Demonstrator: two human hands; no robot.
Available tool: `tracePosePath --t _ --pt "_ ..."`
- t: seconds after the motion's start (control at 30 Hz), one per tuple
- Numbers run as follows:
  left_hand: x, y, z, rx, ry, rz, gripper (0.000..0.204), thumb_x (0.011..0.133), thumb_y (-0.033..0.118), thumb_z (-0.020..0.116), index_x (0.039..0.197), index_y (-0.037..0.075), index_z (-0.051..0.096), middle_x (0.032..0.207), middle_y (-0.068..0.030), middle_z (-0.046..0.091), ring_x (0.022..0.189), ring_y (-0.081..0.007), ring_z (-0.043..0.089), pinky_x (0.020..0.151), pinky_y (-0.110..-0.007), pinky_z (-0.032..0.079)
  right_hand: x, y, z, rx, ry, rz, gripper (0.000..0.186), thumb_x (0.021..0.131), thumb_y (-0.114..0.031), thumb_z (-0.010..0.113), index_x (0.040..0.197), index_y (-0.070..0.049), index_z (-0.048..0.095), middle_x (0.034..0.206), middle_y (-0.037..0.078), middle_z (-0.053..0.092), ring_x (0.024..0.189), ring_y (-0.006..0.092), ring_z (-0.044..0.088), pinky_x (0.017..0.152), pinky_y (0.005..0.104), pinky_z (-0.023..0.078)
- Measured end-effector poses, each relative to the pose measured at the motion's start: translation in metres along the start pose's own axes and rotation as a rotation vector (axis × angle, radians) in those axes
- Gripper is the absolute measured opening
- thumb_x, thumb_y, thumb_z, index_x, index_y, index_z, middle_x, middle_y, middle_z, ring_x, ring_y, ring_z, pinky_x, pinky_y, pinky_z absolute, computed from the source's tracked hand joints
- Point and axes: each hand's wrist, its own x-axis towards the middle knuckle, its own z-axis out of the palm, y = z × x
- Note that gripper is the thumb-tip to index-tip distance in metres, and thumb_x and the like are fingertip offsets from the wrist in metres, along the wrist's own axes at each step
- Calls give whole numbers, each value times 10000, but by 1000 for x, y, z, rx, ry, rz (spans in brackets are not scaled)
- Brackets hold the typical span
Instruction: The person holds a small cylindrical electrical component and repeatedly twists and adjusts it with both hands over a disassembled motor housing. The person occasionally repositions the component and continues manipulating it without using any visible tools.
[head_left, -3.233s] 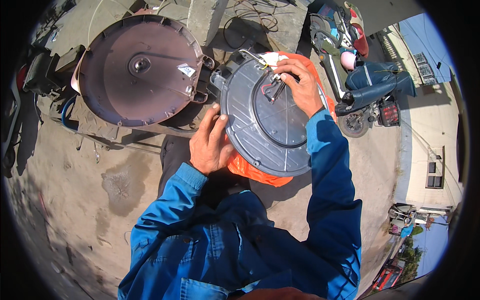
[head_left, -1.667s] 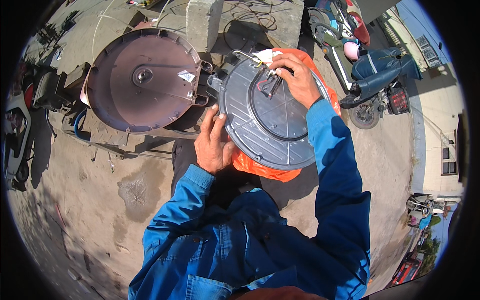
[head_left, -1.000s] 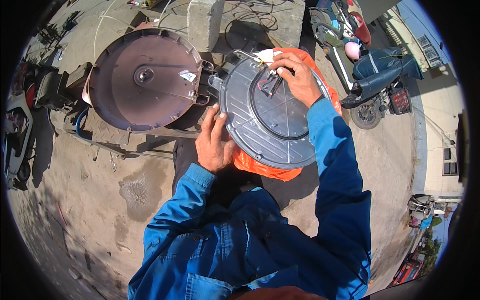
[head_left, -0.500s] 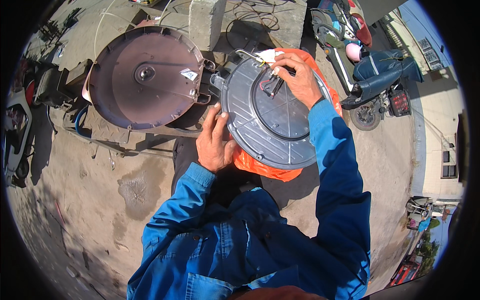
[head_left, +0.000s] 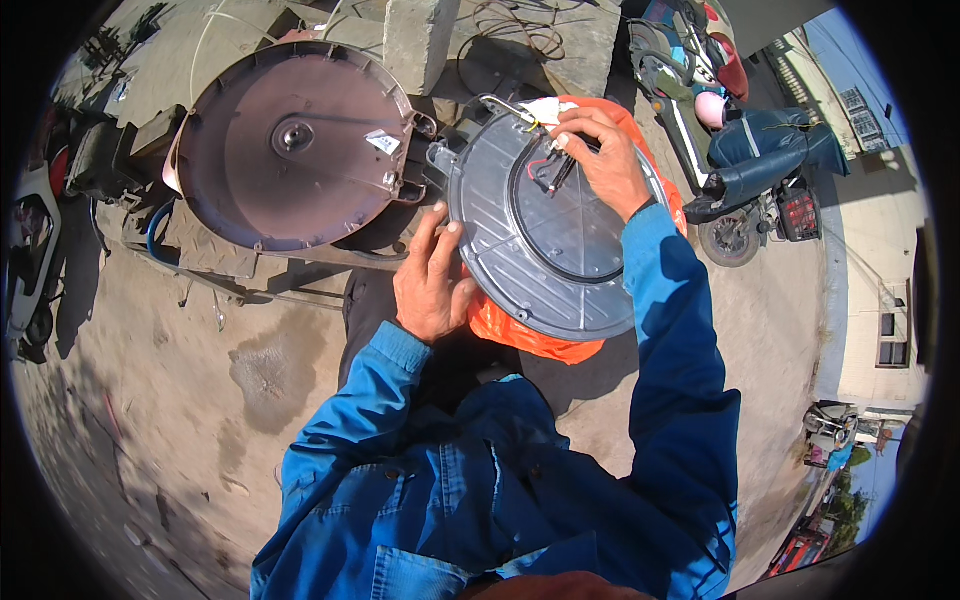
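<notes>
A grey, ribbed round housing (head_left: 530,280) with short red, yellow and black wires (head_left: 545,170) lies on a crumpled orange plastic bag (head_left: 520,342). My left hand (head_left: 435,282) is at the housing's left rim, fingertips against the edge, fingers bent around it. My right hand (head_left: 610,165) pinches at a small fitting among the wires near the housing's top; the fingertips partly hide what they hold. To the left, a larger brownish round cover (head_left: 270,170) rests open side up on a metal surface, with a small white label inside.
Concrete blocks (head_left: 415,40) and a coil of dark cable (head_left: 515,30) sit at the back. Scooters, one with a pink helmet (head_left: 710,110) and dark blue cover (head_left: 760,150), stand at the right. Another parked vehicle (head_left: 35,260) is at the far left, on concrete ground (head_left: 180,420). A pale wall (head_left: 865,290) runs along the right.
The camera view has shifted slightly. Both hands keep nearly the same places on the grey housing, with only slight movement of the right fingers.
</notes>
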Motion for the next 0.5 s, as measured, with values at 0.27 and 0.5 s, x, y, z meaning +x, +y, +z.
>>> tracePosePath --t 0.27,0.5 --pt "-1 0 -2 -16 -21 -9 813 897 247 813 1640 100 517 1674 -288 486 1278 -443 722 1026 -469 630 0 -6 -2 -74 -42 10 153 1060 -121 753 1146 -12 819 1316 81 736 1257 222 684 1102 357 519" --pt "-1 -2 -5 -120 -47 -14 976 797 249 916 1667 116 494 1668 -296 464 1310 -479 676 1074 -499 606 2 -11 -2 -103 -68 -6 165 1090 -153 729 1121 -17 819 1306 96 731 1266 239 677 1108 369 510"
